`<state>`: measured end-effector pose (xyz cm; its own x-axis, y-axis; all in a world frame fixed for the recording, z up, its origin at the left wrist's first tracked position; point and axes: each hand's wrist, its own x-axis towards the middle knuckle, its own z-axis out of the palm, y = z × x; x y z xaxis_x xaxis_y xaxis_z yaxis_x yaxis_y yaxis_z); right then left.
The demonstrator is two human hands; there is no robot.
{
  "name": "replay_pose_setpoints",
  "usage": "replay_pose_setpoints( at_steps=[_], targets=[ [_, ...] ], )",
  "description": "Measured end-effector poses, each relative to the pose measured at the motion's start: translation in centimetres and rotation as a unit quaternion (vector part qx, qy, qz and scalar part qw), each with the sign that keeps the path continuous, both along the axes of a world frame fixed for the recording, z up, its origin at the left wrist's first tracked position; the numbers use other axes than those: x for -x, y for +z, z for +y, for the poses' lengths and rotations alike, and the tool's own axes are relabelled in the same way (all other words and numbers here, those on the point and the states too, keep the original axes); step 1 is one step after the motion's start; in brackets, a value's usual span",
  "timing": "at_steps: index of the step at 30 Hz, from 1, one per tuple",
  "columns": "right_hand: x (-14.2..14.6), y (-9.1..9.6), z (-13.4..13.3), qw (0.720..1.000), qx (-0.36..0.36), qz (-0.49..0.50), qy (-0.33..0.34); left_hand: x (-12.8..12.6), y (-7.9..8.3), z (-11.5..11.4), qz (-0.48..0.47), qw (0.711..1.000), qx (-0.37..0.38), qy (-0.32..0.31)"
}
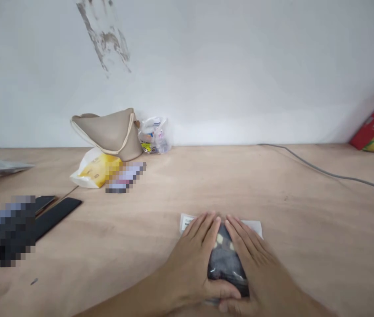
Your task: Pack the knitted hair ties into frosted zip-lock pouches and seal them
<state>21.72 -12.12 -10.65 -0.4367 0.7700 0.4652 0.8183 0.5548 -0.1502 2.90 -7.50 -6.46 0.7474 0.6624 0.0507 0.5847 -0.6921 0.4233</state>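
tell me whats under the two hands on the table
A dark plastic-wrapped packet lies flat under the left hand and right hand, with a white label showing at its far end. Its sides and underside are covered.

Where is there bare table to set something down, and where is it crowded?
Bare wood: from the dark packet held by left hand and right hand out to the grey cable; also between packet and beige bag. Crowded: left edge with black flat items, back left around yellow pack and clear bag.

A wooden table (305, 220) bears a beige bag (110, 132), grey cable (322, 171), dark packet (224, 259).
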Motion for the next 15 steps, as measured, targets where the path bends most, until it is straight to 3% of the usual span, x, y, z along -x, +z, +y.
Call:
replay_pose_setpoints(
  at_steps=[8,15],
  targets=[
    [-0.7,-0.7,-0.3,0.999,-0.023,-0.016,-0.042,0.5,-0.4,-0.2,0.028,0.999,-0.012,0.026],
    [-2.6,0.0,-0.6,0.996,-0.049,-0.054,-0.041,3.8,-0.7,-0.4,0.084,0.994,-0.039,0.055]
  ],
)
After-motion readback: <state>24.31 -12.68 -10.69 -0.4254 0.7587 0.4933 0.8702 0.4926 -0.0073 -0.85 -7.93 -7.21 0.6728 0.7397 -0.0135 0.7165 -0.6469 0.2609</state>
